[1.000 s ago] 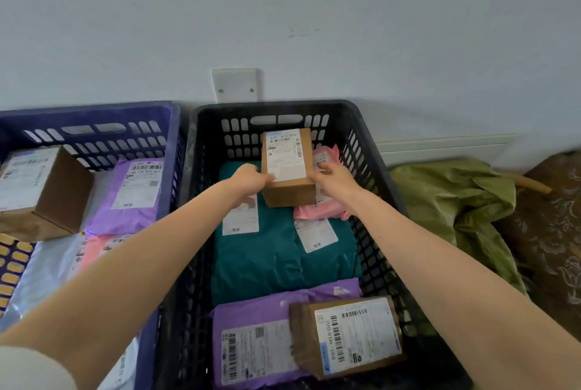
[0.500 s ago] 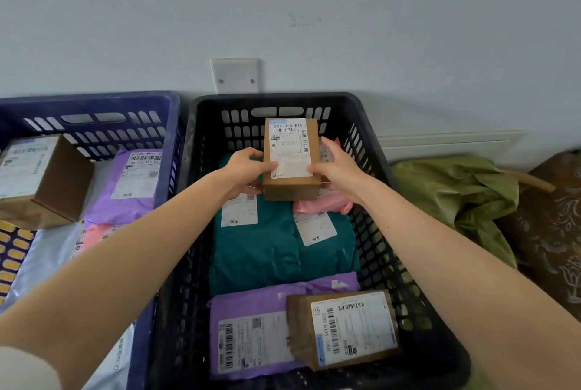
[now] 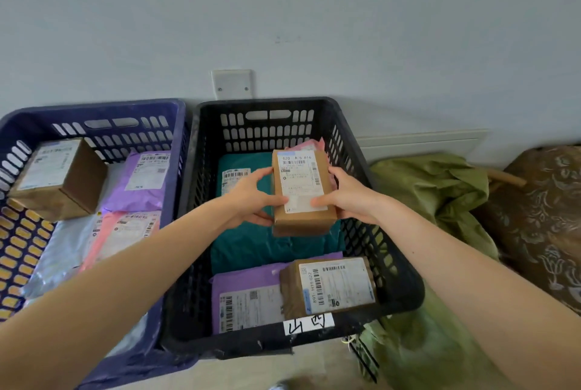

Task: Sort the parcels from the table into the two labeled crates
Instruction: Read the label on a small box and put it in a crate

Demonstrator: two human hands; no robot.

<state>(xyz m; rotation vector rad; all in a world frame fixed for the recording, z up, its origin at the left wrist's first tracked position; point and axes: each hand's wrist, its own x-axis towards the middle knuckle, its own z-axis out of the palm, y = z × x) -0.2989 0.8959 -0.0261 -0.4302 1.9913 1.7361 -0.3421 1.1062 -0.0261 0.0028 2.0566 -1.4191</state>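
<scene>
Now a small brown box (image 3: 301, 191) is gripped between the left hand (image 3: 251, 201) and right hand (image 3: 347, 197), drawn nearer and raised off the teal bag (image 3: 251, 245) in the black crate (image 3: 390, 263); its placing seems undecided. Its white label is turned up.
</scene>
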